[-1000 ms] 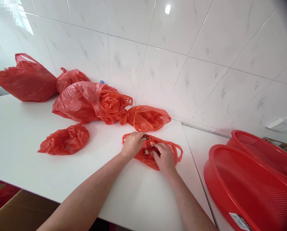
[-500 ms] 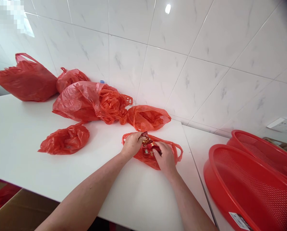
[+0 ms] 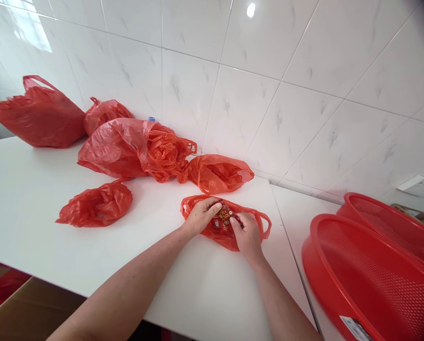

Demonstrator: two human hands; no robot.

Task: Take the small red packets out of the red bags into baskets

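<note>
Between both hands, just above the mouth of a red plastic bag [image 3: 260,215], is a small dark red packet [image 3: 226,211] with gold lettering. My left hand [image 3: 202,215] pinches its left end between thumb and fingers. The thumb and fingers of my right hand [image 3: 246,232] are closed on its right end. Other dark red wrapped pieces [image 3: 217,225] show beneath it inside the open bag. The bag lies on the white table [image 3: 212,289], one handle loop out to the right. What the packets contain is hidden by their wrappers.
Behind the hands lies another open red bag [image 3: 221,173], beside a large bulging red bag [image 3: 116,147]. A small crumpled red bag [image 3: 96,206] sits at the left. Red plastic baskets [image 3: 361,265] stand on the right. Below the table's left edge is a cardboard box [image 3: 30,308].
The packet has turned between my fingers, and more of its gold-lettered face shows now. My left thumb has shifted right along it. The bags have stayed in place.
</note>
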